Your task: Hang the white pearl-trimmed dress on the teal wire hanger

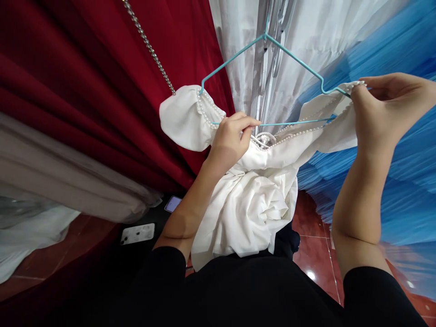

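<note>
A white dress (250, 209) with pearl-beaded edges hangs on a light blue wire hanger (235, 57) in front of me. Its puffed left sleeve (184, 119) sits over the hanger's left end. My left hand (235, 134) is closed at the neckline, its fingers pinching the hanger's lower bar. Over on the right, my right hand (381, 100) pinches the pearl edge of the dress's right sleeve (340, 131) near the hanger's tip. The skirt falls in folds toward my lap.
Red fabric (102, 81) and a silvery beaded chain (150, 45) are on the left. Blue tulle (408, 181) hangs at the right, white cloth (316, 27) behind. Two phones, one with a white back (138, 233) and one with a lit screen (172, 204), lie on a dark surface.
</note>
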A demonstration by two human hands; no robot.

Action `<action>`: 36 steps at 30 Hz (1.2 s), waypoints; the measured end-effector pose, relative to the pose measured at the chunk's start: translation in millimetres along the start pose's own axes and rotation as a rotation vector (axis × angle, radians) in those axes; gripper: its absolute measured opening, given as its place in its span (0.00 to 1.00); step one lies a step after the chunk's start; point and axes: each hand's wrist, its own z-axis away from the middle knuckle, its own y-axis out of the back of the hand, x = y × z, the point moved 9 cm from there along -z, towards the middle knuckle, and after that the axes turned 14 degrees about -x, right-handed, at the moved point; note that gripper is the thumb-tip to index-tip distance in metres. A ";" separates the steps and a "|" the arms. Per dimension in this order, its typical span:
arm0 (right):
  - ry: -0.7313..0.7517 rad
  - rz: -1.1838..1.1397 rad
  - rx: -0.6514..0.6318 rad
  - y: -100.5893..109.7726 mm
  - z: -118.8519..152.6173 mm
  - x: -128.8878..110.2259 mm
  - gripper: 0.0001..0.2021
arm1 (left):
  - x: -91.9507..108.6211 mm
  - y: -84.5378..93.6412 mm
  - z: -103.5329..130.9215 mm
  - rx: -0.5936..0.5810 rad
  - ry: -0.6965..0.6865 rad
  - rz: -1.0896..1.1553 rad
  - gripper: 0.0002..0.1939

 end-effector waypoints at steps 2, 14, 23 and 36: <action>0.002 -0.004 -0.042 -8.8 -2.6 -3.6 0.09 | -0.2 -2.9 -0.3 0.004 -0.002 -0.016 0.15; 0.098 -0.141 -0.196 -23.1 -0.8 -43.8 0.14 | -1.3 -9.3 0.3 -0.021 0.036 -0.119 0.16; 0.416 -0.250 -0.537 -90.0 68.5 -102.2 0.10 | 1.6 -8.0 0.6 -0.003 0.005 -0.117 0.15; 0.383 -0.310 -0.421 -121.1 95.2 -75.1 0.07 | -1.9 69.4 33.8 0.512 -0.050 -0.407 0.13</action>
